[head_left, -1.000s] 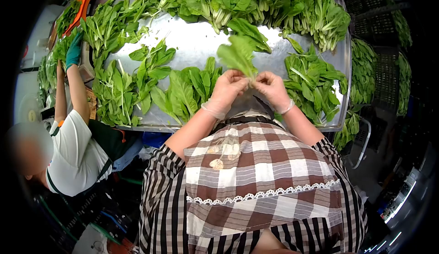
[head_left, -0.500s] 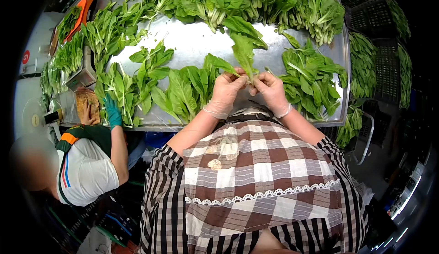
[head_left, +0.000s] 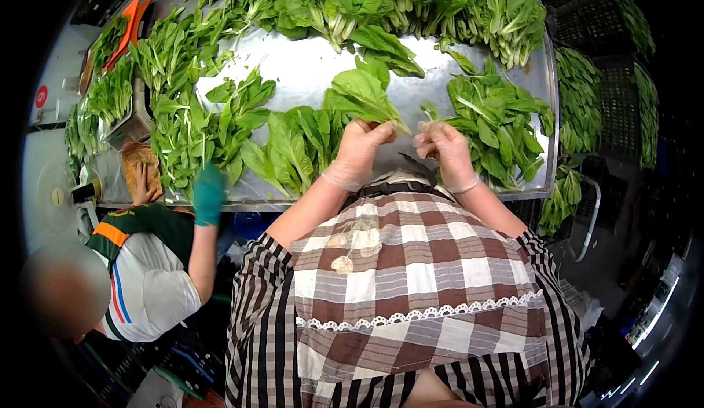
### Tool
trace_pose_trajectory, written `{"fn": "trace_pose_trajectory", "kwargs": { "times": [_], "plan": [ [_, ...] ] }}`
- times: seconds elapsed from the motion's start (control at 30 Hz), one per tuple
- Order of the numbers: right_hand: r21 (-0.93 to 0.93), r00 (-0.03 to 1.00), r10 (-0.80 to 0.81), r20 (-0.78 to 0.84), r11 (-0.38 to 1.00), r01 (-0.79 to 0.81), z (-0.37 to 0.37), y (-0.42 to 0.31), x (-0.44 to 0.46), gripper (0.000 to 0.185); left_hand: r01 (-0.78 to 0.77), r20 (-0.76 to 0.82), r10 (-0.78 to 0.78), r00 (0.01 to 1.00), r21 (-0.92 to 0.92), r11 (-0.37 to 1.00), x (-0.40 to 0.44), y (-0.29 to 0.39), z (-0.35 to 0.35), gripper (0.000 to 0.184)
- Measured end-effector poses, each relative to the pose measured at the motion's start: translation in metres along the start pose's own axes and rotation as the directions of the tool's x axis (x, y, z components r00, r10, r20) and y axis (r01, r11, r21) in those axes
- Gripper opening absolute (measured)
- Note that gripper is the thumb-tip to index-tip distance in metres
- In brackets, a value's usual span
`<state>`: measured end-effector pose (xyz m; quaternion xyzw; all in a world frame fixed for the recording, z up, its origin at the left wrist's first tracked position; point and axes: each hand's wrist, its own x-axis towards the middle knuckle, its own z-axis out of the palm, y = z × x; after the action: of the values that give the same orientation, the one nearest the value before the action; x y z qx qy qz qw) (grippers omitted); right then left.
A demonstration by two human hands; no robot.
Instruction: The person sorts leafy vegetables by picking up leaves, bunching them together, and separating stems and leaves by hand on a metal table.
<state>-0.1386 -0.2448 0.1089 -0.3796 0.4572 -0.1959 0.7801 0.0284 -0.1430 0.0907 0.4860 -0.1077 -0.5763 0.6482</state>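
Pinched near its stem end in the left grip, the leafy green fans out just beyond it, likely light, floppy and easily bruised, best held by the firmer base; whether the curled right grip alongside pinches anything is unclear.

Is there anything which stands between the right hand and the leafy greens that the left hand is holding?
Nothing visible stands between the right hand and the leafy greens in the left hand; only a small gap, with the metal table behind it.
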Motion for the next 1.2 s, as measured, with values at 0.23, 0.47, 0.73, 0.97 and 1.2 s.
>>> {"fn": "trace_pose_trajectory", "kwargs": {
  "times": [0.23,0.47,0.73,0.97,1.2],
  "plan": [
    [-0.213,0.975,-0.130,0.179,0.963,0.167,0.015,0.002,0.002,0.011,-0.009,0.058,0.009,0.998,-0.009,1.000,0.000,-0.003,0.003,0.023],
    [-0.128,0.954,-0.178,0.240,0.969,0.212,0.018,0.011,0.008,0.010,-0.009,0.000,0.009,1.000,-0.067,0.998,-0.001,-0.003,-0.001,0.030],
    [-0.322,0.947,-0.182,0.265,0.909,0.264,0.026,0.002,0.009,0.008,0.022,-0.024,-0.025,0.999,-0.111,0.994,0.001,0.002,-0.002,0.026],
    [-0.755,0.853,-0.522,0.025,0.549,0.358,-0.002,-0.011,0.108,0.025,0.056,-0.106,-0.070,0.992,-0.137,0.989,0.008,0.002,-0.019,0.027],
    [-0.841,0.932,-0.362,0.009,0.501,0.203,-0.006,-0.012,0.148,0.026,0.081,-0.151,-0.108,0.983,-0.172,0.982,0.011,0.006,-0.021,0.027]
  ]
}}
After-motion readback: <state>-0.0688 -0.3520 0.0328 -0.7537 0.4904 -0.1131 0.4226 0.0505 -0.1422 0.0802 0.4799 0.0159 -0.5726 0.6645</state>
